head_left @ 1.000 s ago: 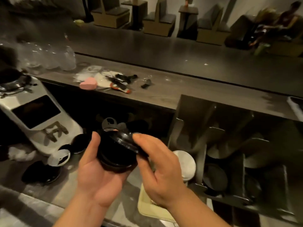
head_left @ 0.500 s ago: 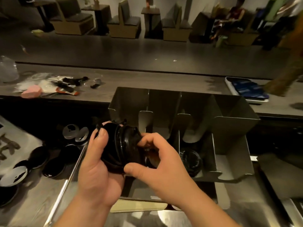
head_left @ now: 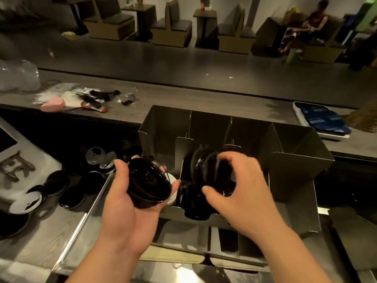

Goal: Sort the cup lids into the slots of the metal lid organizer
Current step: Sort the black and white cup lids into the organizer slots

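Head view: a person stands at a dark counter with both hands at the metal lid organizer [head_left: 295, 166].
Right hand [head_left: 240, 193]: fingers and thumb are curled round a stack of black lids, the right stack [head_left: 208, 166]. It is held on edge at the mouth of the second slot from the left. The hand is blurred, so I cannot tell whether the stack touches the dividers.
Left hand [head_left: 126, 203]: palm up, fingers and thumb cupped round a second pile of black lids, the left stack [head_left: 149, 182], just beside the organizer's front left corner.
Slot contents: seated lids [head_left: 193, 203], also black, lie low in that same slot beneath the right hand.
Loose lids [head_left: 71, 193]: black and pale ones lie scattered on the counter to the left, well apart from the organizer.
Step in hand: seemingly setting the right stack into its slot.
Next move: it likely calls for lowering the stack on edge between the dividers, against the seated lids, then easing the fingers off without tipping it. The left stack would follow.
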Motion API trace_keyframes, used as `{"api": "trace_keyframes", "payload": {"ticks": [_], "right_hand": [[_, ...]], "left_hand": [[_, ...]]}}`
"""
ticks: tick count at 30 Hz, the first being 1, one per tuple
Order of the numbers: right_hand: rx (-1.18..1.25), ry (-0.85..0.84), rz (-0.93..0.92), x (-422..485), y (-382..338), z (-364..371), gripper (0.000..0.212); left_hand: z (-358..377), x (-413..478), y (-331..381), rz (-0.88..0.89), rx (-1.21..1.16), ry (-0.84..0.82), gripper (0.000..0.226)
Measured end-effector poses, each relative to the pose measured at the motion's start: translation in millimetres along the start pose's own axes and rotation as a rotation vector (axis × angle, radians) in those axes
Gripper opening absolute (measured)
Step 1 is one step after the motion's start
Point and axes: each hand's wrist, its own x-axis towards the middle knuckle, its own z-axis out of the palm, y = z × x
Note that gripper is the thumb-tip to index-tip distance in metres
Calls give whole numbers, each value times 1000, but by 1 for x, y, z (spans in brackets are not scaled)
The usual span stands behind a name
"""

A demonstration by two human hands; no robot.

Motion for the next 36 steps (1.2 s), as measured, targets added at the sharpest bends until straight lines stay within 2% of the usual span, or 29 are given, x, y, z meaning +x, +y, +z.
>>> {"api": "trace_keyframes", "payload": {"ticks": [2, 5, 10, 13, 17, 22, 26, 30, 32, 34, 36], "right_hand": [[-165, -97, -41, 1, -3, 15, 60], [-391, -163, 4, 5, -1, 31, 57], [-651, -277, 1, 16, 2, 53, 53], [-732, -334, -32, 21, 7, 66, 53], [-817, -318, -56, 25, 15, 69, 51], [-871, -363, -81, 27, 20, 68, 55], [-686, -305, -48, 27, 18, 58, 60], [-78, -97, -35, 24, 0, 24, 25], [136, 1, -42, 18, -6, 11, 18], [286, 35, -80, 9, -13, 0, 22], [327, -13, -174, -1, -23, -6, 42]], "left_hand": [[-3, 0, 2, -17, -43, 31, 49], [-10, 0, 6, -58, -132, 41, 49], [-14, 1, 12, -79, -215, 24, 26], [-14, 3, 13, -68, -233, 30, 32], [-18, 8, 10, -80, -199, 20, 30], [-18, 9, 5, -114, -168, -83, 33], [-27, 14, 3, -223, -256, -345, 49], [-35, 17, -5, -348, -306, -314, 55], [-35, 15, -10, -387, -339, -318, 56], [-34, 17, -13, -386, -311, -362, 59], [-31, 19, -14, -383, -289, -378, 60]]}}
